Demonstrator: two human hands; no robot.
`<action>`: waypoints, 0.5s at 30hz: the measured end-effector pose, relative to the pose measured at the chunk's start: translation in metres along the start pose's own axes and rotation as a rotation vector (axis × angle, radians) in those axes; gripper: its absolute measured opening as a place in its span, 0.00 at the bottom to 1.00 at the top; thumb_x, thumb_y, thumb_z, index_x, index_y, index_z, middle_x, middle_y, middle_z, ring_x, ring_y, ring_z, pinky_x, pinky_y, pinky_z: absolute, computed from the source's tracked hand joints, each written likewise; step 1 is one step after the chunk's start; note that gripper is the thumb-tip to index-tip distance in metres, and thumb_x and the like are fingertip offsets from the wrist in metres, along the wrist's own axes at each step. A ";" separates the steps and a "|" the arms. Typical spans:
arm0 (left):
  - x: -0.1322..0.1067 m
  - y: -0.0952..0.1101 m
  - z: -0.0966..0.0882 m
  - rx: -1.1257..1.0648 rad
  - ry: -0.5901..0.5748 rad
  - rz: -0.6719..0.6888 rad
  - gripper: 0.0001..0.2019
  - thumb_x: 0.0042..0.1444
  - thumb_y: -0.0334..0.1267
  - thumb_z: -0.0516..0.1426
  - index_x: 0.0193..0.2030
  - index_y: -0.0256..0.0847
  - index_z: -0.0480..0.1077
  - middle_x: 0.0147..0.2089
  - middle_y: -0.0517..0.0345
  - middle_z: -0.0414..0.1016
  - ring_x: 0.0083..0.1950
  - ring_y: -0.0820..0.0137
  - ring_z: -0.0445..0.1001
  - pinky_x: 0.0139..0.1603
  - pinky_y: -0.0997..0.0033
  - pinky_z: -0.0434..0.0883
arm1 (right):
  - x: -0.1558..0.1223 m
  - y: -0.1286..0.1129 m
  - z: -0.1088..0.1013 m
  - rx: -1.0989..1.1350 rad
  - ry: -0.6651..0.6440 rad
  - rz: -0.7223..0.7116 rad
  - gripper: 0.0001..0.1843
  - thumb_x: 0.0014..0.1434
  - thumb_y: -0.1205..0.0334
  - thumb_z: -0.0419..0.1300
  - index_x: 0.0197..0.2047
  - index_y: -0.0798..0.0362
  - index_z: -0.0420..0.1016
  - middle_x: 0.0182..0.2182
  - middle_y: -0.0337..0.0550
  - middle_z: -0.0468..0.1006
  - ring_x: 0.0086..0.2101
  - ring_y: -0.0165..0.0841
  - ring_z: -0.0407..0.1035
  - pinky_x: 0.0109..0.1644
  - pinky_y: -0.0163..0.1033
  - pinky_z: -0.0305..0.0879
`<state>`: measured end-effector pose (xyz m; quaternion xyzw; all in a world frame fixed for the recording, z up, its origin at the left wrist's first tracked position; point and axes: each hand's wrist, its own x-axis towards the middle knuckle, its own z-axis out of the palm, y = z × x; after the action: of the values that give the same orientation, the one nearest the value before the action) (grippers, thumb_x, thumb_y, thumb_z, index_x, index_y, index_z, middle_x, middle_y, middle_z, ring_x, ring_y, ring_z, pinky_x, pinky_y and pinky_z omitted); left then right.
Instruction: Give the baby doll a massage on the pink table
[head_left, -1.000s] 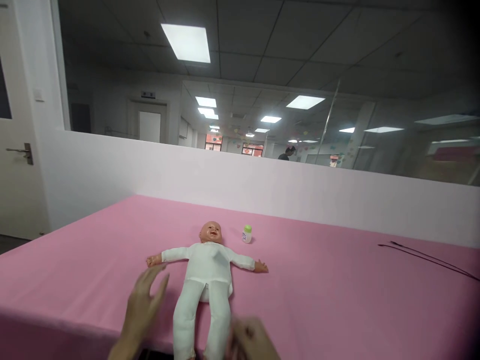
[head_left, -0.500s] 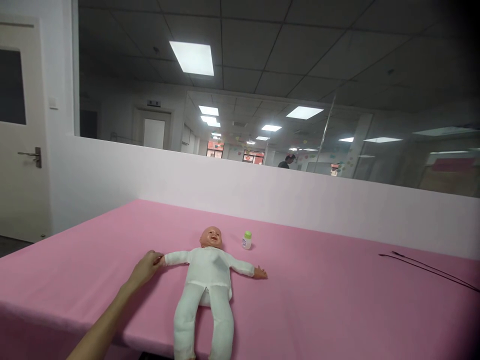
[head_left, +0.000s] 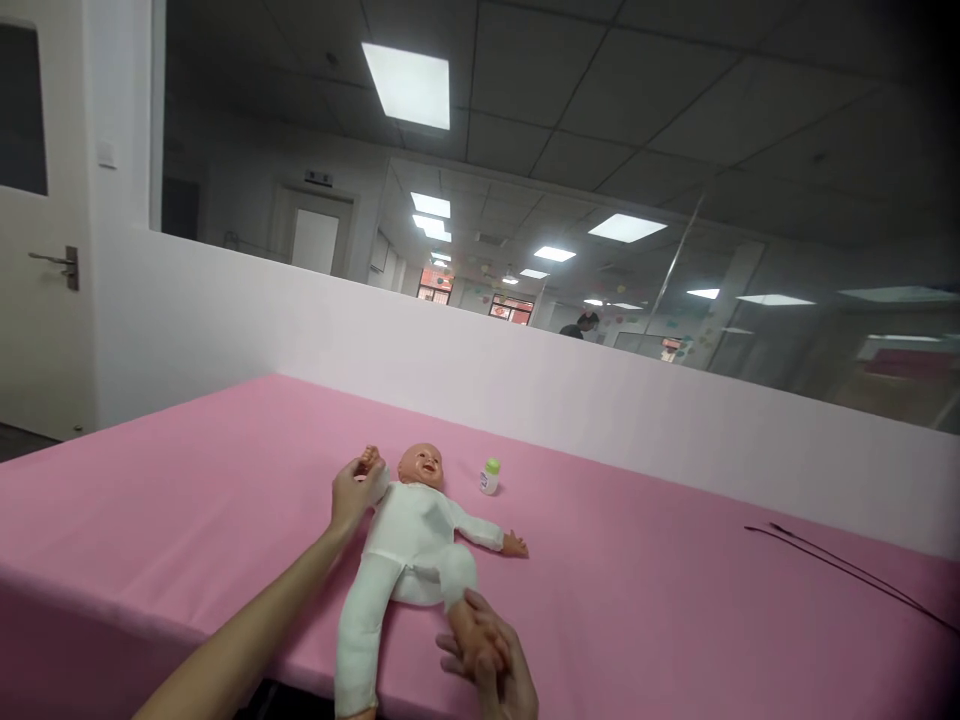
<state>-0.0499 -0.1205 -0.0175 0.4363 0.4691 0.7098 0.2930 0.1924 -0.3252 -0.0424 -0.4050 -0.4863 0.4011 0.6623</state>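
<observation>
A baby doll (head_left: 409, 525) with a white cloth body lies on its back on the pink-covered table (head_left: 630, 580), its head towards the far wall. My left hand (head_left: 354, 495) is closed around the doll's forearm, on the left of the view, with that arm bent up beside the head. Near the front edge, my right hand (head_left: 499, 660) grips the doll's foot and holds that leg bent and raised. The other leg lies straight towards the table's front edge. A small bottle with a green cap (head_left: 490, 477) stands just right of the doll's head.
Two thin black cords (head_left: 847, 572) lie at the table's right side. A low white wall (head_left: 450, 355) with a large window above it borders the far edge. Behind the glass is a person (head_left: 581, 325). A door (head_left: 45, 250) is at the left.
My left hand has pushed the doll's arm up and inward, from stretched out to bent near the head. My right hand has come into view, lifting the doll's leg by the foot.
</observation>
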 end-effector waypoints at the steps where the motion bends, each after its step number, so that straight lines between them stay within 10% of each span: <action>1: -0.005 0.000 0.005 0.045 -0.038 0.049 0.18 0.57 0.55 0.63 0.37 0.40 0.78 0.37 0.55 0.81 0.38 0.64 0.76 0.42 0.67 0.69 | 0.016 -0.004 0.008 -0.012 -0.041 -0.009 0.31 0.58 0.33 0.68 0.54 0.49 0.81 0.54 0.56 0.82 0.35 0.46 0.83 0.37 0.48 0.81; 9: -0.029 -0.011 0.016 0.505 -0.332 0.260 0.10 0.59 0.46 0.62 0.36 0.42 0.78 0.33 0.56 0.80 0.33 0.66 0.73 0.35 0.69 0.60 | 0.103 -0.004 0.060 -0.104 -0.265 0.061 0.37 0.53 0.33 0.71 0.52 0.56 0.81 0.24 0.42 0.80 0.25 0.36 0.74 0.32 0.40 0.75; 15: 0.008 -0.010 -0.023 -0.055 -0.033 -0.132 0.20 0.49 0.57 0.65 0.33 0.40 0.76 0.35 0.52 0.81 0.37 0.62 0.77 0.39 0.66 0.70 | 0.045 -0.010 0.007 -0.083 -0.235 0.116 0.29 0.42 0.40 0.80 0.41 0.50 0.86 0.51 0.55 0.84 0.37 0.46 0.80 0.39 0.47 0.78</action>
<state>-0.0736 -0.1191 -0.0279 0.4079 0.4724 0.6943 0.3585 0.1959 -0.2862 -0.0170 -0.4095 -0.5525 0.4631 0.5590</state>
